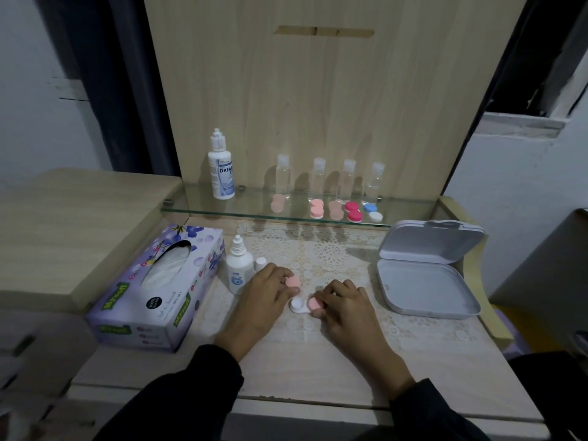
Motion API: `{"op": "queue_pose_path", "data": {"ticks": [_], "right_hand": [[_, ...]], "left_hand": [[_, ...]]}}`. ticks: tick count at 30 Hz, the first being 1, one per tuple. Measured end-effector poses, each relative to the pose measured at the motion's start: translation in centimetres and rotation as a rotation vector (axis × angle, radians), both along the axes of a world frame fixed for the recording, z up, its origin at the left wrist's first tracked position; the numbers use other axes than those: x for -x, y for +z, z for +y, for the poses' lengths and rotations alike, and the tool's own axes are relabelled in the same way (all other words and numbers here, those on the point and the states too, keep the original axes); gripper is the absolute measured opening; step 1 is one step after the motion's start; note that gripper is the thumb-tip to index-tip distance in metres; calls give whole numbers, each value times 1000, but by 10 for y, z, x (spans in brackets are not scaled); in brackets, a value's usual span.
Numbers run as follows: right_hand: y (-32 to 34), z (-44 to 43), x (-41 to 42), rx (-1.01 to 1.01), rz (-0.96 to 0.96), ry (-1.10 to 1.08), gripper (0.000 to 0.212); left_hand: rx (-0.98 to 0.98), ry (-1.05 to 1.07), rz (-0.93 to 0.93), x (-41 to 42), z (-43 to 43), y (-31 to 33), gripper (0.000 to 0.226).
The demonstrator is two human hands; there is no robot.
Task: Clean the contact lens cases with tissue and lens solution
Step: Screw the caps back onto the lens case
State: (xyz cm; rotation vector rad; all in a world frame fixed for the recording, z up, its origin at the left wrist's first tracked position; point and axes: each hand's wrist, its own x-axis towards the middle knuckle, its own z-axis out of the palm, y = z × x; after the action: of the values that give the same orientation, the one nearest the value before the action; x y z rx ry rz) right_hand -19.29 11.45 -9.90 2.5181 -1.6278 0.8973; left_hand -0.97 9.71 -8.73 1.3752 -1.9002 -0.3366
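A white contact lens case [298,305] lies on the lace mat between my hands. Its left well is uncovered. My left hand [266,296] pinches a loose pink cap [293,282] just above and left of the case. My right hand [345,305] grips the second pink cap [314,303], which sits on the case's right well. A small lens solution bottle [238,265] stands uncapped left of my left hand, with its white cap [261,263] beside it. The purple tissue box [159,286] lies further left.
An open grey plastic box [426,268] lies at the right. A glass shelf [241,211] at the back carries a large solution bottle [220,167], several clear small bottles and several pink, red and blue lens cases [353,211]. A wooden panel rises behind.
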Motion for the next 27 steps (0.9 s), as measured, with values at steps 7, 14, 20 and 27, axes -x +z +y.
{"op": "queue_pose_path", "data": {"ticks": [7,14,20,27], "right_hand": [[1,1,0,-25,-12,2,19],[3,2,0,-67,-47,16,23],[16,1,-1,-218,-234,16,45],[17,-9,-6,-220,-183,109,41]], "left_hand": [[32,21,-33,1,4,-6,33],[42,-73,-47,-1,19,-13,32],[70,-53,-55,0,16,-11,28],[79,-27,-71,3,15,-14,26]]}}
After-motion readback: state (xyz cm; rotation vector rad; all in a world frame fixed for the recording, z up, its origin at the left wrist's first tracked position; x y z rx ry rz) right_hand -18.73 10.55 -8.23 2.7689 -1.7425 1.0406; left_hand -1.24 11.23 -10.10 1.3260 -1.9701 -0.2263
